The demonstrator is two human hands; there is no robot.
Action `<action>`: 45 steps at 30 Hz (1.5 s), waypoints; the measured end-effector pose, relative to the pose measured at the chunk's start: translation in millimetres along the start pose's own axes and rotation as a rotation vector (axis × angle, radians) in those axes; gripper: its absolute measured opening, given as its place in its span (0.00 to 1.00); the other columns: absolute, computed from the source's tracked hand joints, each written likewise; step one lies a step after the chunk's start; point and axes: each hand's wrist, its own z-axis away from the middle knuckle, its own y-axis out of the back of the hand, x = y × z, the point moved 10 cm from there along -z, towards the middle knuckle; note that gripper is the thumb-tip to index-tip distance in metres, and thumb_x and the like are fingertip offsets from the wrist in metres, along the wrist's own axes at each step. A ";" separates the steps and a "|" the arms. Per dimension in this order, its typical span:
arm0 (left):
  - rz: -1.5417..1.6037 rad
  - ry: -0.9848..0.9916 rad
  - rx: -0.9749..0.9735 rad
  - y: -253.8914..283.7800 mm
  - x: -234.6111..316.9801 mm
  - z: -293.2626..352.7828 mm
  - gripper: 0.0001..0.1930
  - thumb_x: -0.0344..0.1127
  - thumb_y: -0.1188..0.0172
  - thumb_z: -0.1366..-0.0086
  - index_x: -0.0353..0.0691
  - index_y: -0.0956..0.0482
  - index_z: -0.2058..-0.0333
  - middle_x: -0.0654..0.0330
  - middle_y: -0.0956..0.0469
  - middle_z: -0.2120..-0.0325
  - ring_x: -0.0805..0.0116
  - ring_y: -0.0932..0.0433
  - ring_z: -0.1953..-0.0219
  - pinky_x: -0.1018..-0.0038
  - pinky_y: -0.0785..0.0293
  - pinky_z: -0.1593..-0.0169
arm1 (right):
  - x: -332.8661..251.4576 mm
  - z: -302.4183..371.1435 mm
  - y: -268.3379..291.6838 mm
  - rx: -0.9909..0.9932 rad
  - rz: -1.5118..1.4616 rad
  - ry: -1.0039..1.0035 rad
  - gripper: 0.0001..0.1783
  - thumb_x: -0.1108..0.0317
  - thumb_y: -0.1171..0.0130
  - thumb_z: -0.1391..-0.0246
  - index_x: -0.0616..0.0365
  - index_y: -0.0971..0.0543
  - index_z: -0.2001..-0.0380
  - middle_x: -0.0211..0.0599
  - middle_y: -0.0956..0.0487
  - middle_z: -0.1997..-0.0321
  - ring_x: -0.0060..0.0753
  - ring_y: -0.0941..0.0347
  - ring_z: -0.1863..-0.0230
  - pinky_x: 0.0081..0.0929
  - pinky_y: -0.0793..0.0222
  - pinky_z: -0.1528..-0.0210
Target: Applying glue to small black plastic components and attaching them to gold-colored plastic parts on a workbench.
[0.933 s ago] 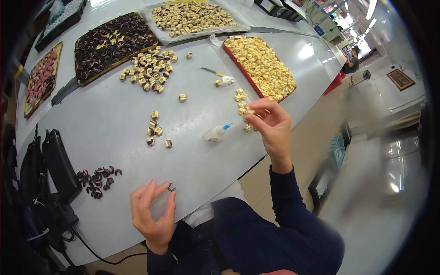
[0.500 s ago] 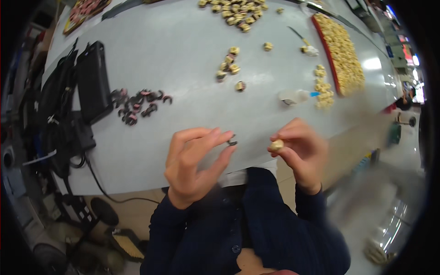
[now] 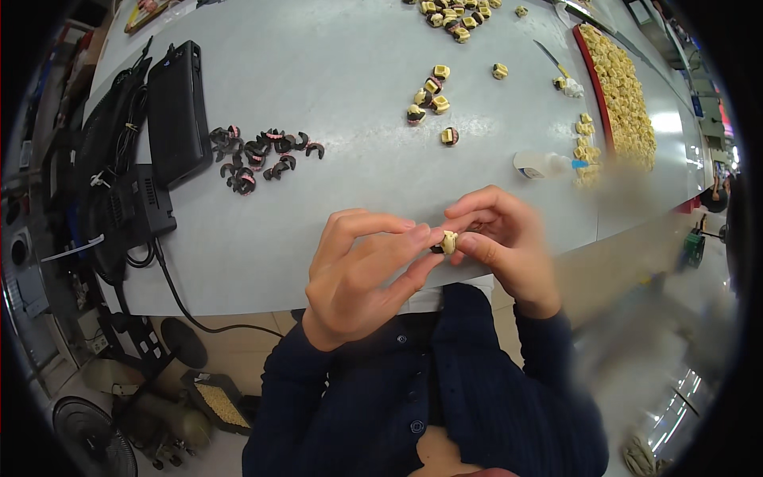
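Observation:
In front of me, over the table's near edge, my two hands meet. Between the thumb and fingertips of my left hand (image 3: 362, 270) is a small dark curved piece (image 3: 436, 249), mostly covered by the fingers. My right hand (image 3: 509, 250) pinches a small cream moulded piece (image 3: 450, 242), which touches the dark one. To the left lies a loose pile of dark curved pieces with pink parts (image 3: 258, 155). Beyond my hands are several cream pieces joined with dark and pink parts (image 3: 429, 99), one of them (image 3: 450, 136) lying nearer by itself.
A clear bottle with a blue tip (image 3: 536, 165) lies at the right, beside loose cream pieces (image 3: 586, 149). A red-edged tray (image 3: 594, 87) full of cream pieces stands beyond. A thin yellow-handled tool (image 3: 561, 70) lies nearby. A black box (image 3: 179, 115) and cables occupy the left side.
My hands were apart; they have come together, and the cream piece now touches the dark piece. The right hand moved left. The whole view has shifted slightly.

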 end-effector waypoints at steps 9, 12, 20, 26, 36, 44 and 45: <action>-0.018 -0.002 -0.039 -7.1 3.6 0.9 0.32 0.19 0.26 0.55 0.38 0.30 0.50 0.56 0.15 0.67 0.58 0.22 0.64 0.68 0.24 0.63 | 7.1 -0.9 1.1 0.005 -0.089 -0.116 0.13 0.80 0.39 0.44 0.69 0.24 0.55 0.43 0.18 0.58 0.32 0.19 0.57 0.29 0.21 0.54; -0.001 -0.012 -0.037 -2.1 10.0 1.3 0.32 0.19 0.27 0.54 0.38 0.31 0.50 0.55 0.15 0.67 0.57 0.23 0.65 0.66 0.25 0.61 | 8.0 -0.8 -5.1 -0.010 -0.121 -0.089 0.13 0.79 0.38 0.43 0.68 0.23 0.55 0.42 0.18 0.57 0.30 0.20 0.56 0.28 0.22 0.52; -0.043 0.024 -0.120 -5.4 4.2 5.9 0.33 0.17 0.30 0.50 0.36 0.33 0.45 0.51 0.16 0.64 0.57 0.24 0.60 0.62 0.28 0.52 | 5.4 -1.6 -13.2 -0.097 -0.100 -0.029 0.17 0.77 0.40 0.41 0.68 0.24 0.49 0.39 0.20 0.54 0.27 0.23 0.51 0.24 0.26 0.47; -0.070 -0.025 -0.031 0.0 7.7 -7.1 0.24 0.24 0.27 0.50 0.37 0.25 0.53 0.57 0.16 0.62 0.56 0.20 0.62 0.68 0.23 0.58 | -9.7 -11.7 -5.0 0.018 0.046 0.063 0.17 0.80 0.44 0.43 0.68 0.22 0.49 0.40 0.22 0.53 0.28 0.23 0.53 0.23 0.28 0.49; -0.547 0.173 0.249 91.1 -19.4 6.3 0.12 0.19 0.34 0.48 0.39 0.18 0.64 0.59 0.17 0.64 0.59 0.21 0.62 0.69 0.25 0.57 | -37.2 -11.2 10.1 0.313 0.611 0.399 0.10 0.80 0.47 0.42 0.67 0.20 0.58 0.36 0.21 0.62 0.24 0.24 0.63 0.20 0.29 0.57; -0.706 0.419 0.158 126.1 -59.8 8.3 0.12 0.22 0.34 0.46 0.39 0.16 0.61 0.61 0.20 0.62 0.61 0.25 0.58 0.70 0.27 0.56 | -56.6 -15.9 3.7 0.416 0.859 0.544 0.11 0.88 0.47 0.47 0.67 0.21 0.63 0.37 0.22 0.67 0.23 0.27 0.72 0.17 0.31 0.67; -0.706 0.432 0.127 125.2 -63.0 6.6 0.13 0.23 0.33 0.46 0.39 0.16 0.60 0.61 0.20 0.61 0.61 0.25 0.58 0.70 0.27 0.56 | -57.7 -18.4 3.1 0.415 0.860 0.545 0.11 0.88 0.47 0.47 0.67 0.21 0.63 0.37 0.22 0.67 0.23 0.27 0.72 0.17 0.31 0.67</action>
